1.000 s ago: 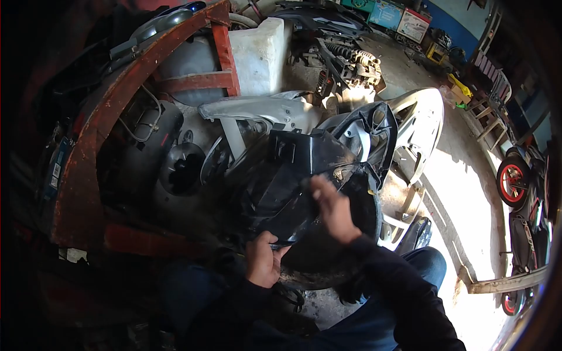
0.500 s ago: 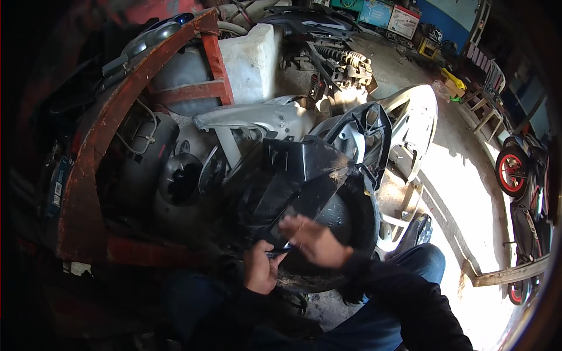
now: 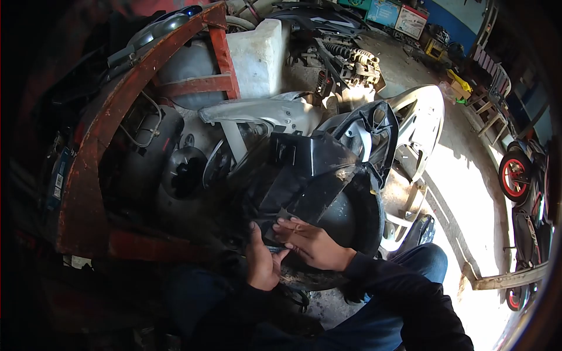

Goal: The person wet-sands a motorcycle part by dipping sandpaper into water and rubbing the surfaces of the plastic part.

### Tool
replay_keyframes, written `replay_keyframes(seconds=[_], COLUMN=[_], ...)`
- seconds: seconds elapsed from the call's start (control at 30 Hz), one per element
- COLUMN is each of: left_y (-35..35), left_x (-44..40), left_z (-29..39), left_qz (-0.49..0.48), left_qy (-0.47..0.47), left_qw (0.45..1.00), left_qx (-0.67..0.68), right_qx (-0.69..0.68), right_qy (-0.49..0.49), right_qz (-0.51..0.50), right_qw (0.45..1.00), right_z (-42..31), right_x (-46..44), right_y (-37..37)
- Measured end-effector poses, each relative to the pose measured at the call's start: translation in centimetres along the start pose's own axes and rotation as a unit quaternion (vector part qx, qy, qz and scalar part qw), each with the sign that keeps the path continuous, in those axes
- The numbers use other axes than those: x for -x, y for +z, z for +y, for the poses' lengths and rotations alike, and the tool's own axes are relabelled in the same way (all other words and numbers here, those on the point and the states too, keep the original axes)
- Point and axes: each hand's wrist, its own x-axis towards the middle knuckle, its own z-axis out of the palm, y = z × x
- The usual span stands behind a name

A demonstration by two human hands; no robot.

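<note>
A black plastic motorcycle panel [image 3: 313, 190] lies tilted across a round black basin [image 3: 379, 216] in front of me. My left hand [image 3: 261, 260] is closed on the panel's near edge, thumb up on its side. Just right of it, my right hand [image 3: 310, 243] presses its bent, closely held fingers onto the panel's near end. A small dull grey-brown scrap [image 3: 283, 213] peeks out beyond those fingertips; its kind is too unclear to name. Both hands almost touch at the near edge.
A rusty red metal frame [image 3: 88, 164] stands at left, beside a dark cylindrical tank [image 3: 153, 140]. Silver body panels [image 3: 263, 111] lie behind the basin, with a white panel [image 3: 430, 117] to its right. A motorcycle with a red-rimmed wheel [image 3: 515, 175] stands far right.
My right hand has come down and slightly left, from a blurred position above the panel onto its near end. My left hand keeps its hold. The view has shifted slightly.
</note>
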Motion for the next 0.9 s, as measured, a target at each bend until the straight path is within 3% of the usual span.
replay_keyframes(seconds=[0.03, 0.1, 0.13, 0.17, 0.23, 0.3, 0.37, 0.4, 0.43, 0.5, 0.57, 0.67, 0.7, 0.77, 0.8, 0.83, 0.9], left_y=[0.2, -0.1, 0.1, -0.1, -0.3, -0.1, -0.2, 0.4, 0.3, 0.1, -0.1, -0.2, 0.1, 0.6, 0.1, -0.2, -0.4], left_x=[-0.1, -0.1, -0.1, -0.1, -0.1, -0.2, -0.1, 0.2, 0.2, 0.0, -0.2, -0.2, -0.3, 0.5, 0.4, 0.1, -0.3], left_z=[0.0, -0.4, -0.4, -0.4, 0.0, 0.2, 0.0, 0.2, 0.2, 0.5, 0.2, 0.0, 0.0, 0.5, 0.5, 0.4, -0.2], left_qz=[-0.008, -0.015, -0.035, -0.034, -0.017, -0.023, -0.029, -0.034, -0.034, -0.024, -0.025, -0.024, -0.024, -0.009, -0.017, -0.027, -0.025], left_qy=[0.002, 0.003, 0.019, 0.018, -0.004, -0.002, -0.003, 0.017, 0.015, 0.004, 0.003, 0.007, 0.014, 0.016, 0.01, 0.006, 0.004], left_qw=[1.0, 1.0, 0.999, 0.999, 1.0, 1.0, 1.0, 0.999, 0.999, 1.0, 1.0, 1.0, 1.0, 0.999, 1.0, 0.999, 0.999], left_qx=[0.003, 0.007, 0.015, 0.015, -0.008, -0.003, 0.007, 0.014, 0.015, -0.001, -0.007, -0.018, -0.014, -0.027, -0.022, -0.019, -0.022], right_qx=[0.002, -0.086, -0.048, -0.049, -0.012, -0.046, -0.131, -0.066, -0.066, -0.009, 0.03, -0.106, -0.104, -0.071, 0.068, 0.069, -0.024], right_qy=[-0.001, 0.131, 0.15, 0.151, 0.04, 0.016, 0.215, 0.225, 0.226, 0.041, 0.017, 0.255, 0.253, 0.136, 0.032, 0.031, 0.213], right_qz=[0.0, 0.061, 0.09, 0.088, 0.035, 0.019, 0.077, 0.13, 0.128, 0.09, 0.04, 0.203, 0.204, 0.187, 0.08, 0.081, 0.183], right_qw=[1.0, 0.986, 0.983, 0.983, 0.999, 0.999, 0.965, 0.963, 0.963, 0.995, 0.999, 0.94, 0.94, 0.97, 0.994, 0.994, 0.959], right_z=[0.9, 4.4, 5.8, 4.8, 0.9, 0.4, 2.9, 5.1, 5.0, 2.2, 0.6, 5.4, 4.8, 1.4, -0.6, 0.3, 4.4], right_x=[-0.1, -0.2, -0.8, -0.5, -0.2, -0.5, -0.7, -1.2, -0.3, 0.9, 0.5, 0.5, 1.1, 1.6, 1.4, 1.3, 1.3], right_y=[-0.4, -2.0, -3.4, -2.8, -0.6, -0.5, -3.0, -3.6, -2.7, 0.0, -0.4, -2.4, -1.3, 1.3, 0.0, -0.4, -1.6])
